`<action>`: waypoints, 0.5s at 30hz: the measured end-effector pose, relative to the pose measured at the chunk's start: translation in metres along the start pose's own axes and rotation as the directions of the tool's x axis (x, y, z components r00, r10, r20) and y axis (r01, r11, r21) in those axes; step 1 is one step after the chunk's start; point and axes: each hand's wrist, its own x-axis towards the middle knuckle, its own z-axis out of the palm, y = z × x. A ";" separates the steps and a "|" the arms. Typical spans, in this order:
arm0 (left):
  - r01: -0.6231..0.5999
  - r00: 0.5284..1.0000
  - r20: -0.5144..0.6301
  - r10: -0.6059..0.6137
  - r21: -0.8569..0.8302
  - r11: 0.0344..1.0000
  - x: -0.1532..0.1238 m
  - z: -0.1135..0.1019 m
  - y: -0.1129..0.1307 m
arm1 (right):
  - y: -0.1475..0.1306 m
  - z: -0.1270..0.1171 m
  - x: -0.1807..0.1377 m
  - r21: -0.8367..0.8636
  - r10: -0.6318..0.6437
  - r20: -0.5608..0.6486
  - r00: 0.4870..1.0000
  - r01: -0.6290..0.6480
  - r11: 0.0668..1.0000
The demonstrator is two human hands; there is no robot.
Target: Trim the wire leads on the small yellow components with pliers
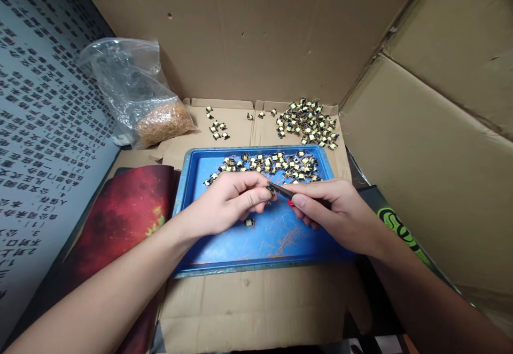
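Above the blue tray (236,252), my left hand (224,199) pinches a small coil transformer (271,189) between thumb and fingers; its body is mostly hidden. My right hand (332,204) grips slim black tweezers (282,190), with a red spot showing by the thumb. The tweezers' tip meets the held transformer. Behind my hands, several black-and-yellow transformers (276,163) with thin copper leads lie along the tray's far side. One single transformer (249,222) lies just below my left hand. Loose copper wire clippings (289,242) are scattered over the tray's floor.
A heap of transformers (308,122) sits on cardboard behind the tray, with several more (218,130) to the left. A clear plastic bag (160,122) of copper-coloured wire stands back left. Cardboard walls (248,33) rise behind and right; a red mat (124,210) lies left.
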 end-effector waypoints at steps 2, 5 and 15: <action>0.050 0.999 0.009 -0.050 -0.105 0.993 0.000 0.000 -0.001 | 0.001 0.002 0.000 0.058 0.010 0.006 1.000 -0.010 0.998; 0.056 0.998 0.000 -0.057 -0.170 0.984 0.001 -0.001 -0.002 | 0.004 0.006 0.002 0.122 0.016 -0.023 1.000 -0.013 0.992; 0.000 0.999 -0.035 -0.010 -0.251 0.968 -0.001 0.000 -0.004 | 0.022 0.007 0.004 -0.311 -0.226 -0.007 0.974 0.212 0.926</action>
